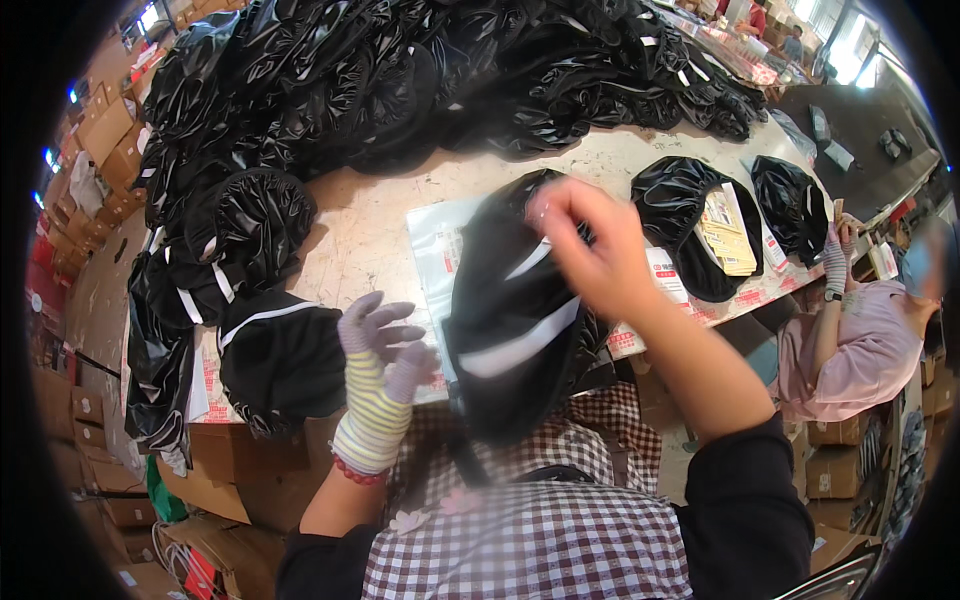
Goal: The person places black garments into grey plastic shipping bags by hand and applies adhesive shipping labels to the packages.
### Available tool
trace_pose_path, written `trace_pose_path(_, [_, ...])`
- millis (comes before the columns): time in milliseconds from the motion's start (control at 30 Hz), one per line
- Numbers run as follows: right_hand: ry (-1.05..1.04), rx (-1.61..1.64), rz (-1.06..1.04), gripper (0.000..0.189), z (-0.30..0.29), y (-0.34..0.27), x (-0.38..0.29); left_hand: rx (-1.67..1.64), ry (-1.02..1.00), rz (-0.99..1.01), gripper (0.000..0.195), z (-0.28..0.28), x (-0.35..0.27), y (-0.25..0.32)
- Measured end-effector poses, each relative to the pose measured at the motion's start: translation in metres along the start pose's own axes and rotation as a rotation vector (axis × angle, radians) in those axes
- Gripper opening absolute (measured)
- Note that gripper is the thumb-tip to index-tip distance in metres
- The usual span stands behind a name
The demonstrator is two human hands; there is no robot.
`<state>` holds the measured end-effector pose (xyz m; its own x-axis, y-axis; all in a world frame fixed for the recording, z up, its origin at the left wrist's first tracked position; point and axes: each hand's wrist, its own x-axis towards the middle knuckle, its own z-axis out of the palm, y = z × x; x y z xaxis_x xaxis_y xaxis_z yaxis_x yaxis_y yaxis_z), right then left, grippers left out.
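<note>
A black elastic-edged fabric cover (517, 322) with pale stripes is blurred in front of me, at the table's near edge. My right hand (592, 247), bare, is at its upper right end with curled fingers; blur hides whether it grips the fabric. Left of the cover, my left hand (382, 375), in a striped knit glove, has its fingers apart and holds nothing. Under the cover lie clear plastic bags (431, 255). Another black cover (281, 356) with a white stripe rests left of my left hand.
A large heap of black covers (390, 90) spans the table's far side. To the right, yellowish printed cards (726, 236) lie in an open black cover, near a white printed packet (666, 276). A co-worker (855, 345) sits at the right. Cardboard boxes (225, 457) stand below the left edge.
</note>
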<state>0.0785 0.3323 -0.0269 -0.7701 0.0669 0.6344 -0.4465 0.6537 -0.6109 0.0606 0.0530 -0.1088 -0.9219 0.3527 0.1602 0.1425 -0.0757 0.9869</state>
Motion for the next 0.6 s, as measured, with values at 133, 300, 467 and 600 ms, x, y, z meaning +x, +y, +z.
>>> trace_pose_path(133, [-0.617, -0.526, 0.102, 0.029, -0.006, 0.081, 0.020, 0.099, -0.111, -0.174, 0.078, 0.038, -0.004, 0.014])
trace_pose_path(300, [-0.743, -0.856, 0.442, 0.038, 0.026, 0.057, -0.013, -0.091, -0.299, -0.247, 0.056, 0.030, 0.008, -0.031])
trace_pose_path(467, [-0.172, -0.682, -0.125, 0.022, 0.030, 0.054, 0.008, 0.368, -0.182, 0.397, 0.040, 0.056, 0.004, -0.019])
trace_pose_path(600, [-0.342, -0.359, -0.486, 0.040, 0.053, 0.013, 0.027, 0.652, -0.217, 0.332, 0.034, 0.066, -0.038, 0.007])
